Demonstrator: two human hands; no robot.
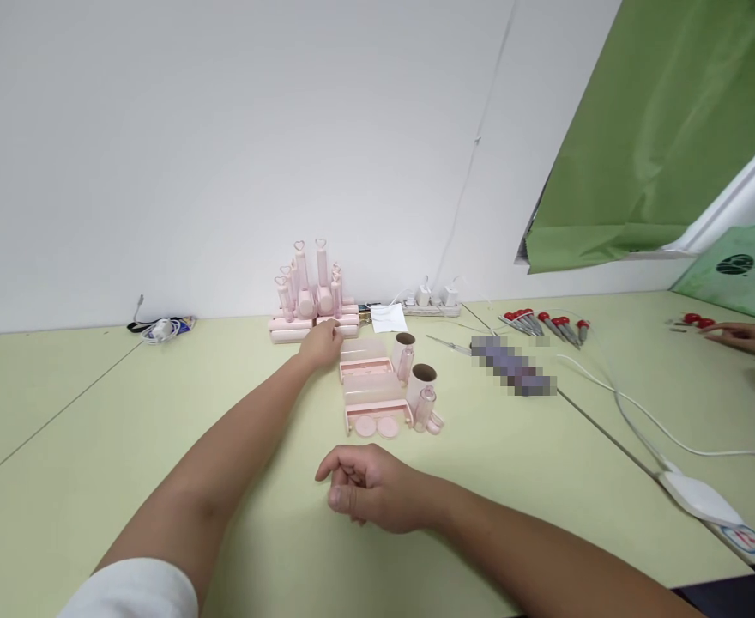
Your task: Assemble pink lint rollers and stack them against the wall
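The left hand point(322, 345) is resting at the closed pink cases point(291, 330) near the wall point(159, 154); whether it is gripping, I cannot tell. The right hand point(377, 487), empty and loosely curled, is hovering nearer. Open cases point(372, 391) are lying between, probably spread for easy access.

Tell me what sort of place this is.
Probably a small workroom for assembly or packing: open pink cases and pink discs laid out on a pale green table, a power strip along the wall, and another person's hand beside red-ended pieces.
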